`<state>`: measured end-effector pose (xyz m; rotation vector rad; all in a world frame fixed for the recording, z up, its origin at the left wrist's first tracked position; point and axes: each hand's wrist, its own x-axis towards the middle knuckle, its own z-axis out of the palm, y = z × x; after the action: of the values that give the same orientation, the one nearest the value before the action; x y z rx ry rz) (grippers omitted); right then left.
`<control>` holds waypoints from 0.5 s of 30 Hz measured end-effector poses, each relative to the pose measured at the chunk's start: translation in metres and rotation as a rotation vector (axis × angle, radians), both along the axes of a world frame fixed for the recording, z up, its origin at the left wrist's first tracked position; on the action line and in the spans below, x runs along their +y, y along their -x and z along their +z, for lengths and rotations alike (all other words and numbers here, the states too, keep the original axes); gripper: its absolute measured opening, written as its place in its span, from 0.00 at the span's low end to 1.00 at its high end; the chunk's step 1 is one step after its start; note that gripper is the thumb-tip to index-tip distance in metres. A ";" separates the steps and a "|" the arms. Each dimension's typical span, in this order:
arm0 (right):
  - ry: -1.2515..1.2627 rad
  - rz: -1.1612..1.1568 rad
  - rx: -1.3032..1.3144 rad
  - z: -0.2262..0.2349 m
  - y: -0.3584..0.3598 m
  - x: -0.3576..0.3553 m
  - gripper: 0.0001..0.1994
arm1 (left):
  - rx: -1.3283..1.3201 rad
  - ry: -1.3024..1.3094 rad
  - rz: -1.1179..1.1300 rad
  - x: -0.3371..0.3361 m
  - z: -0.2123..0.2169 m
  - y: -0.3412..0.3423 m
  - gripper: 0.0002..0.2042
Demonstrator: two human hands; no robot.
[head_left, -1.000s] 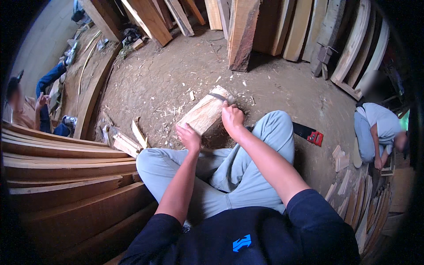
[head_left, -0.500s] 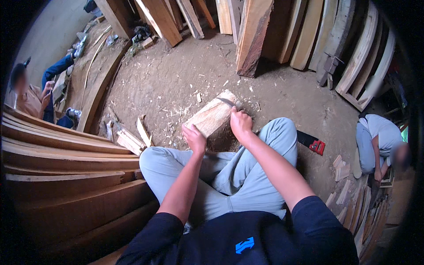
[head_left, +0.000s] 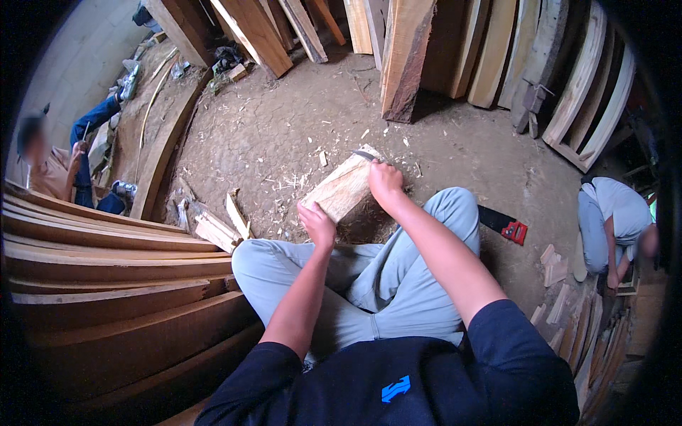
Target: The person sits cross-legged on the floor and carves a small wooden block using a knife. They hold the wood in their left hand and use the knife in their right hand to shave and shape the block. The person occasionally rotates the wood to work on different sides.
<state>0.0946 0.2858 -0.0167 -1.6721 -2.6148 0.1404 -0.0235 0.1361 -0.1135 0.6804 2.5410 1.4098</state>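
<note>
A pale block of wood (head_left: pixel 339 186) lies tilted in front of my crossed legs, its far end pointing away and to the right. My left hand (head_left: pixel 317 224) grips its near left corner, fingers over the top face. At the far end, my right hand (head_left: pixel 385 183) is closed on a knife; its dark, slightly curved blade (head_left: pixel 365 154) lies against the block's top near the far edge. The knife's handle is hidden in my fist. What the block rests on underneath cannot be made out.
Wood shavings litter the dirt floor (head_left: pixel 256 135). A red-handled handsaw (head_left: pixel 503 224) lies beside my right knee. Boards (head_left: pixel 106 266) are stacked at left, and planks (head_left: pixel 407 64) lean at the back. One person (head_left: pixel 53 163) sits far left; another (head_left: pixel 614 220) bends over at right.
The knife blade has shifted slightly toward the block's far edge, and my right hand has moved with it. My left hand keeps its hold on the block. The whole view has shifted slightly.
</note>
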 end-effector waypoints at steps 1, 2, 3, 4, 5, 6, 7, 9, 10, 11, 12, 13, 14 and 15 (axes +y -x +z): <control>0.011 0.008 0.021 0.006 -0.005 -0.002 0.12 | 0.029 0.005 0.004 0.000 -0.002 0.002 0.29; 0.025 0.022 0.046 0.008 -0.011 -0.008 0.12 | 0.062 0.015 0.013 -0.002 -0.009 0.006 0.29; 0.039 0.036 0.071 0.011 -0.016 -0.014 0.12 | 0.094 0.024 0.023 -0.003 -0.015 0.010 0.29; 0.018 0.039 0.064 0.010 -0.027 -0.014 0.13 | 0.066 0.026 0.000 -0.001 -0.015 0.006 0.30; 0.000 0.043 0.066 0.004 -0.036 -0.014 0.13 | 0.047 0.030 -0.022 0.000 -0.013 0.006 0.30; -0.017 0.048 0.067 -0.001 -0.045 -0.014 0.14 | 0.027 0.036 -0.043 0.001 -0.012 0.006 0.30; -0.016 0.053 0.084 -0.005 -0.050 -0.014 0.15 | 0.016 0.042 -0.057 0.000 -0.011 0.008 0.31; -0.015 0.064 0.118 -0.012 -0.059 -0.012 0.16 | -0.007 0.054 -0.084 -0.001 -0.010 0.011 0.31; -0.013 0.068 0.125 -0.012 -0.059 -0.013 0.17 | 0.007 0.074 -0.090 -0.001 -0.011 0.017 0.31; -0.012 0.072 0.132 -0.013 -0.060 -0.013 0.17 | 0.021 0.093 -0.096 -0.002 -0.011 0.024 0.32; -0.011 0.076 0.139 -0.013 -0.060 -0.014 0.18 | 0.034 0.112 -0.102 -0.002 -0.011 0.030 0.32; -0.013 0.067 0.158 -0.016 -0.060 -0.014 0.18 | 0.117 0.162 -0.110 0.000 -0.004 0.031 0.31; -0.013 0.054 0.170 -0.019 -0.063 -0.013 0.18 | 0.194 0.213 -0.124 0.003 0.008 0.028 0.31; -0.014 0.040 0.182 -0.022 -0.065 -0.013 0.18 | 0.271 0.262 -0.139 0.009 0.019 0.025 0.31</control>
<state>0.1594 0.2731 -0.0386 -1.5247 -2.5100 0.2615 -0.0486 0.1453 -0.0941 1.0347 2.7466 0.9750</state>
